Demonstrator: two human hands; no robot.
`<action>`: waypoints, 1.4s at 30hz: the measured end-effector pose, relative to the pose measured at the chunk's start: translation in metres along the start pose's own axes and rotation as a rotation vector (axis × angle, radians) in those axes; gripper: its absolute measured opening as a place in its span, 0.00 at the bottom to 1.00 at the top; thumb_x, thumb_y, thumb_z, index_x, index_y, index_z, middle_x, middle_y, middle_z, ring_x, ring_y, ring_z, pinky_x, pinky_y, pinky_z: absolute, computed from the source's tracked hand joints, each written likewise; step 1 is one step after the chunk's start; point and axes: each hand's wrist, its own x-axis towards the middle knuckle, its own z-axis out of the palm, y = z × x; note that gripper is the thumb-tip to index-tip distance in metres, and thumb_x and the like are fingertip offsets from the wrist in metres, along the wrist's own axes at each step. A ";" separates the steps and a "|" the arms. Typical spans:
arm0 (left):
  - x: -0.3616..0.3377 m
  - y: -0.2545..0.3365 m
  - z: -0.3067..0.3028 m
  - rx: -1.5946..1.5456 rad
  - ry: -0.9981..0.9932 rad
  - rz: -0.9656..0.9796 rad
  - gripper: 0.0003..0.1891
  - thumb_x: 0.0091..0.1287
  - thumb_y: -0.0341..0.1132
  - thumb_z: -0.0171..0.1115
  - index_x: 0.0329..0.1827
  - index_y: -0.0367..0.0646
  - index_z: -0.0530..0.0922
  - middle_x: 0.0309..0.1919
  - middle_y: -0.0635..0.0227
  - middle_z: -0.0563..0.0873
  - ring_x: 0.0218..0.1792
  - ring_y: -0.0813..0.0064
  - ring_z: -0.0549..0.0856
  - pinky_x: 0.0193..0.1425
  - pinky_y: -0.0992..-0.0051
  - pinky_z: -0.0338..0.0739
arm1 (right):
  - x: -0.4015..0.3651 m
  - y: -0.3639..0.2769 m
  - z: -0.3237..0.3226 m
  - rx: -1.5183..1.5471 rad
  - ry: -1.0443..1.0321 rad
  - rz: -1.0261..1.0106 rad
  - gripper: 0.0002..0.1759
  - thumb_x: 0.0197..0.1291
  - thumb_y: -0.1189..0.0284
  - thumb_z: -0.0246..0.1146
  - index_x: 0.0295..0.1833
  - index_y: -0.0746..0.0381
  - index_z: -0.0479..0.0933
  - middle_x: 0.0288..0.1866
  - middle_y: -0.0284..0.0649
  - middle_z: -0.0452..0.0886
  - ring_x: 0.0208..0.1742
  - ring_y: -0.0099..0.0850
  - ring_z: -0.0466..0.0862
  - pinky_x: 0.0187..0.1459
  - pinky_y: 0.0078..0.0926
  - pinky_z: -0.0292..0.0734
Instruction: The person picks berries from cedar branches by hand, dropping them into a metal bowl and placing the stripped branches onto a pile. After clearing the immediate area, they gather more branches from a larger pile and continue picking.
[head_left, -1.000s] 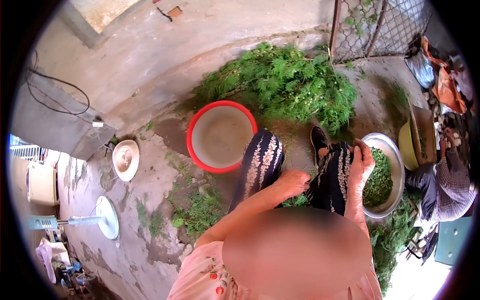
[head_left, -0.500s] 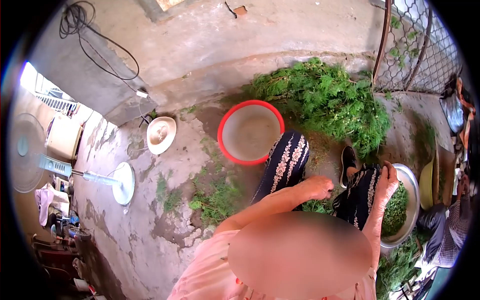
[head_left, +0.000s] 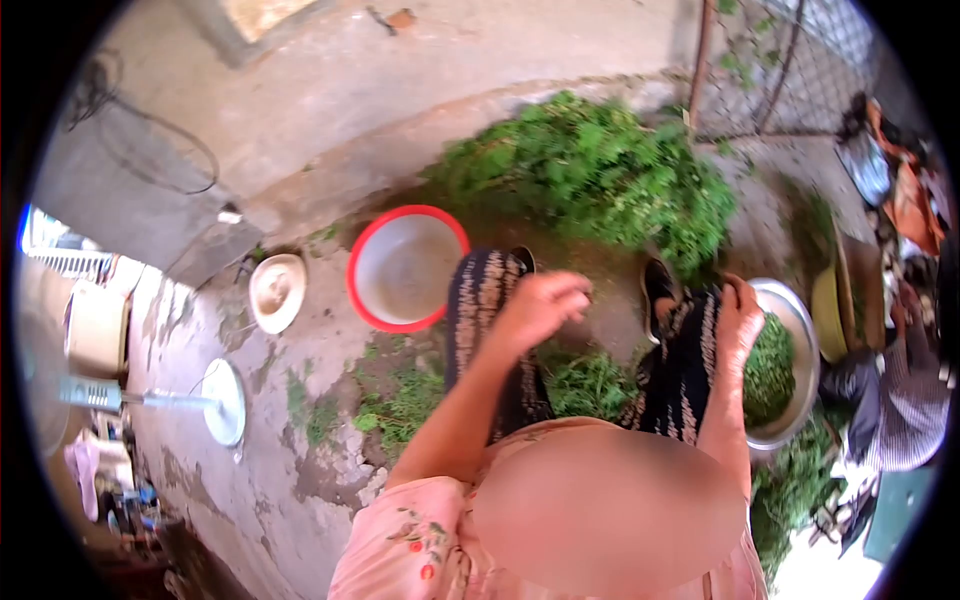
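Many small green pieces point(head_left: 769, 375) lie in the metal bowl point(head_left: 804, 358) at the right, just beside the right leg point(head_left: 680, 375). Near its left rim is the right hand point(head_left: 738, 318), fingers bent; whether it grips anything, I cannot tell. A careless sideways push of that forearm could tip the bowl and spill the pieces. Further left, the left hand point(head_left: 545, 303) hangs loosely half-curled, with no held thing discernible. Loose sprigs point(head_left: 590, 385) lie between the legs, so a shifting foot could crush them. The red-rimmed basin point(head_left: 405, 275) stands beside the left knee point(head_left: 478, 285); an outward swing might knock it.
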 end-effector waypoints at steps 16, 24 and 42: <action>0.116 0.041 0.021 -0.368 0.199 -0.020 0.09 0.62 0.33 0.60 0.41 0.38 0.79 0.26 0.64 0.83 0.24 0.78 0.81 0.29 0.81 0.77 | 0.000 -0.027 -0.017 -0.027 -0.109 0.085 0.09 0.56 0.81 0.54 0.41 0.67 0.77 0.33 0.41 0.78 0.34 0.29 0.77 0.40 0.23 0.72; 0.176 0.028 0.112 0.495 -0.199 0.461 0.07 0.59 0.37 0.59 0.30 0.42 0.75 0.22 0.58 0.80 0.25 0.60 0.82 0.31 0.63 0.76 | -0.012 0.040 0.098 0.096 -0.355 0.047 0.12 0.61 0.75 0.51 0.47 0.66 0.75 0.39 0.37 0.79 0.42 0.24 0.77 0.45 0.19 0.71; 0.178 0.009 0.010 0.301 -0.090 0.232 0.12 0.52 0.28 0.57 0.40 0.36 0.72 0.26 0.63 0.76 0.29 0.64 0.78 0.34 0.66 0.71 | 0.003 0.116 0.408 -0.101 -0.858 0.022 0.24 0.50 0.72 0.62 0.56 0.60 0.72 0.66 0.53 0.58 0.60 0.50 0.68 0.56 0.37 0.69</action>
